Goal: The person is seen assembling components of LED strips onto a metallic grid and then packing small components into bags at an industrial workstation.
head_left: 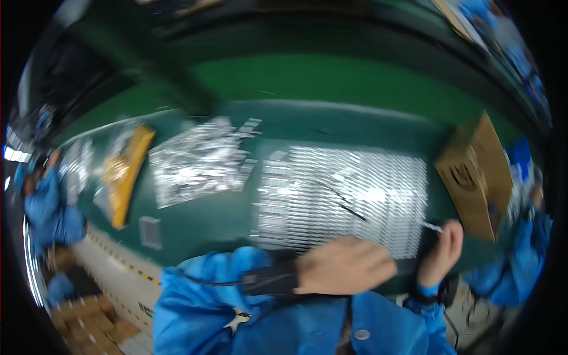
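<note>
A large block of small silvery strips (355,195) lies in close rows on the green table. My left hand (349,266) is over the near edge of these rows, back upward; its fingers are blurred and partly hidden, and what is under them does not show. At the right edge of the block, my right hand (444,254) pinches a small pale silvery strip (433,226) between thumb and fingers. A thin dark stick (353,212) rests across the rows.
A clear bag of small silvery pieces (198,160) lies left of the rows, with loose pieces beside it. Farther left are a yellow-edged package (131,174) and a small grey grid piece (150,232). An open cardboard box (476,177) stands at the right. Co-workers in blue sit at both sides.
</note>
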